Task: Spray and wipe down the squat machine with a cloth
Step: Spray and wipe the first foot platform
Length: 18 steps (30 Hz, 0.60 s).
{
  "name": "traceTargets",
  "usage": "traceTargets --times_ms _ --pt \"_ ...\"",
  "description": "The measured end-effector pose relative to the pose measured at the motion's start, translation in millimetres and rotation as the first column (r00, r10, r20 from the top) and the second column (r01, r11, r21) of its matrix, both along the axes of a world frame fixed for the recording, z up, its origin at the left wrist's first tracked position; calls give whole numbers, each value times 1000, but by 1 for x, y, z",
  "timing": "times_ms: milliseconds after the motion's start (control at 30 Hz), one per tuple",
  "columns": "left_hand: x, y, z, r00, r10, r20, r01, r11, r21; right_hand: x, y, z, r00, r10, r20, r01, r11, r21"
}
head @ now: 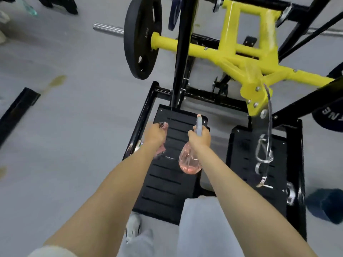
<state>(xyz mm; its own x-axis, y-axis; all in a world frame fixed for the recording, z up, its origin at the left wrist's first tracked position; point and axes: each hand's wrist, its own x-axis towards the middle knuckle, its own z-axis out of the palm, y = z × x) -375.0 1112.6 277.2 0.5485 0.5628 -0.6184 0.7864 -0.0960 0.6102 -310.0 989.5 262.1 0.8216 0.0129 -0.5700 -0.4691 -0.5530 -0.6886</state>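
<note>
The squat machine fills the view: a yellow lever frame above two black slotted foot plates. My right hand grips a spray bottle with pink liquid, its grey nozzle pointing away toward the yellow frame. A faint mist hangs over the frame. My left hand holds a pink patterned cloth above the left foot plate.
A black weight plate sits on a chrome sleeve at upper left. A cable with a carabiner hangs over the right foot plate. Another plate is at the right edge, a dark blue object lies on the grey floor.
</note>
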Motion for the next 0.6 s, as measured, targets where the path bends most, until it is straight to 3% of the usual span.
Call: traceTargets --times_ms 100,233,500,600 --pt "-35 8 -66 1000 -30 8 30 999 -44 -26 14 -65 995 24 99 -13 994 -113" --pt "-63 31 -119 996 -90 -4 90 994 -62 -55 21 -120 998 18 55 -9 985 -173" --pt "-62 66 -178 994 -98 52 103 988 -113 -77 35 -180 993 -99 -72 95 994 -55" --pt "-63 68 -199 989 -147 19 148 985 -87 -71 48 -188 992 -93 -88 100 992 78"
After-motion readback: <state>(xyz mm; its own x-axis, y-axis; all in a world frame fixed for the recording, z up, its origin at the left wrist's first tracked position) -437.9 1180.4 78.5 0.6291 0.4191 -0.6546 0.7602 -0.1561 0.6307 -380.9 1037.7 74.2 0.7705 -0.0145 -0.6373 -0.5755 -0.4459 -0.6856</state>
